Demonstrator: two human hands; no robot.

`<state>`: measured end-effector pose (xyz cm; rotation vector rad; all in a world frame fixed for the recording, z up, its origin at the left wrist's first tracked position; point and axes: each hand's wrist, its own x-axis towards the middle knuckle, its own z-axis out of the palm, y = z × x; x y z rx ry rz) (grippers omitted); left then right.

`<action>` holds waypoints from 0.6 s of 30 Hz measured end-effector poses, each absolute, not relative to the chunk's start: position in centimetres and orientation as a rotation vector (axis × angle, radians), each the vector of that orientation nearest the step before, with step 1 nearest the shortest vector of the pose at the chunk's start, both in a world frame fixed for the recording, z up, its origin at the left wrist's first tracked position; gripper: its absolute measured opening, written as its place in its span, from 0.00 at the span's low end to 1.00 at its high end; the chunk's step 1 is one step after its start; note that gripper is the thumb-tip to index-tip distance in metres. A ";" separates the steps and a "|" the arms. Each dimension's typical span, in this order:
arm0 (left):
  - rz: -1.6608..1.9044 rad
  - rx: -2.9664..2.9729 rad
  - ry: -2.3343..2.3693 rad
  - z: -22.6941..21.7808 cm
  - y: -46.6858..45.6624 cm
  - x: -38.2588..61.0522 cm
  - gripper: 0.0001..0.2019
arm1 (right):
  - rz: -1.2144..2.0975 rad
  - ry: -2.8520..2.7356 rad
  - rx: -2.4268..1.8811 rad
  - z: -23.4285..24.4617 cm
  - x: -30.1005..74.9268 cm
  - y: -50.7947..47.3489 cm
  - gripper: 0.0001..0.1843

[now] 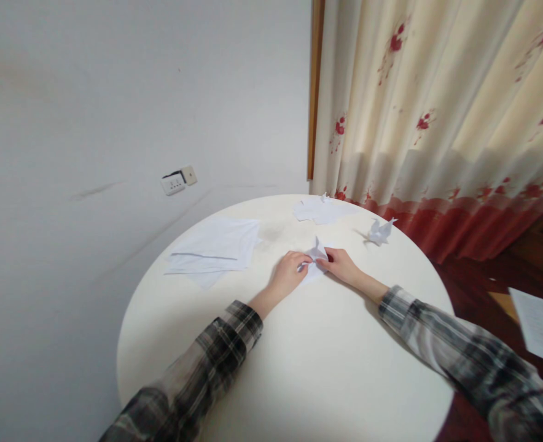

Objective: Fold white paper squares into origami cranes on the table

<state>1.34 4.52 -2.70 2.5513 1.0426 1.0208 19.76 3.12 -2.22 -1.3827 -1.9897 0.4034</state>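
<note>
Between my two hands is a partly folded sheet of white paper (316, 250), with one pointed flap standing up and a flatter part lying on the table. My left hand (292, 270) pinches its left side, fingers curled over the edge. From the right, my right hand (343, 265) grips the paper between thumb and fingers. The fine creases under the fingertips are hidden. Beyond my right hand stands a folded paper crane (380, 232), its pointed ends raised.
The round white table (290, 380) carries a stack of white paper sheets (220, 242) on the left. At the back lie more paper pieces (315, 210) with a small folded shape (325, 197). A wall socket (173, 183) and a flowered curtain (419, 123) are behind. Printed sheets (541, 325) lie right.
</note>
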 end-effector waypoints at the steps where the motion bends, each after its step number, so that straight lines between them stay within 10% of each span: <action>1: 1.020 2.555 1.041 -2.7 4.5 1.3 0.11 | 0.398 -1.991 -1.382 -2.2 19.7 3.1 0.12; 18: 0.894 2.562 1.069 -2.4 3.8 1.5 0.14 | 0.299 -2.041 -1.456 -1.8 19.5 3.0 0.07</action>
